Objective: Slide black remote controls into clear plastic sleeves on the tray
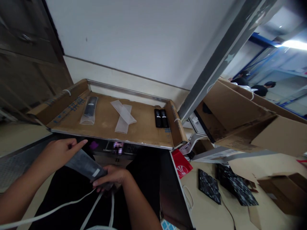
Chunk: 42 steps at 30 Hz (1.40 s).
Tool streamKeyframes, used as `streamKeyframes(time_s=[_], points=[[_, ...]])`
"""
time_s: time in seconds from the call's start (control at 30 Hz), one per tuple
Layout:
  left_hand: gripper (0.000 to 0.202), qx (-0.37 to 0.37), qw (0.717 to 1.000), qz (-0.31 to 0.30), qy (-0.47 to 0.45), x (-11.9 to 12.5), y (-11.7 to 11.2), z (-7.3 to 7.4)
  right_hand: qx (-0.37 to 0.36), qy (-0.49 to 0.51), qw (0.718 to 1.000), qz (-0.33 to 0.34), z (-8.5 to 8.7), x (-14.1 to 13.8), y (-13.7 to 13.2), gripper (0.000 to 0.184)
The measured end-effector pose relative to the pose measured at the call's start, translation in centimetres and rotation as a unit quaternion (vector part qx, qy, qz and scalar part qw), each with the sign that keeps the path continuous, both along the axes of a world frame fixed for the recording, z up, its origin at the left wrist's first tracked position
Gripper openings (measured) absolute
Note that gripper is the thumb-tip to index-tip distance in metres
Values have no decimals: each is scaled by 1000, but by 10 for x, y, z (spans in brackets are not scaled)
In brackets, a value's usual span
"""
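My left hand (59,152) and my right hand (112,177) both grip a dark grey flat pouch (85,166) low in the view, over a black surface. The left hand holds its upper end with the index finger stretched out; the right hand pinches its lower end near a small white label. Beyond the hands lies a cardboard tray (107,119). On it rest a black remote inside a clear bag (90,108), two empty clear bags (123,115) crossed over each other, and two bare black remotes (161,118) side by side at the right.
White straps (72,204) run under my arms. A red bag (182,164) and black patterned bags (208,185) lie on the floor at right, among open cardboard boxes (240,111). A dark cabinet (26,54) stands at left. Other people sit far off at upper right.
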<state>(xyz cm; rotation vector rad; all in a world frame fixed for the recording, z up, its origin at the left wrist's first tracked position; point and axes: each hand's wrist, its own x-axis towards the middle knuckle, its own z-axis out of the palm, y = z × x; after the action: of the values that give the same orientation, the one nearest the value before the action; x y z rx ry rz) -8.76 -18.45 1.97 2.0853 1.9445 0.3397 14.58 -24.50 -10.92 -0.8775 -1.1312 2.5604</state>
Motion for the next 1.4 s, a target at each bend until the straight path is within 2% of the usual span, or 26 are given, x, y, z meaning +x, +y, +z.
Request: streamKeyframes(time_s=[0.17,0.47,0.87,1.2,1.4], points=[[67,-3,1000,16,-5,-4,-3,-1,-9,7,1000,12,-2,0,-2,55],[67,-16,999,37,-21,-8,-5,6,12,22,999,21,-5,0,0,52],[67,-19,999,35,-15,-13,-4,0,2,19,999,27,-5,-1,0,58],[68,-4,999,39,-12,-15,-4,0,24,25,999,22,-9,0,0,50],[68,-9,999,38,-4,-16,-2,-3,32,24,999,23,-10,-1,0,51]])
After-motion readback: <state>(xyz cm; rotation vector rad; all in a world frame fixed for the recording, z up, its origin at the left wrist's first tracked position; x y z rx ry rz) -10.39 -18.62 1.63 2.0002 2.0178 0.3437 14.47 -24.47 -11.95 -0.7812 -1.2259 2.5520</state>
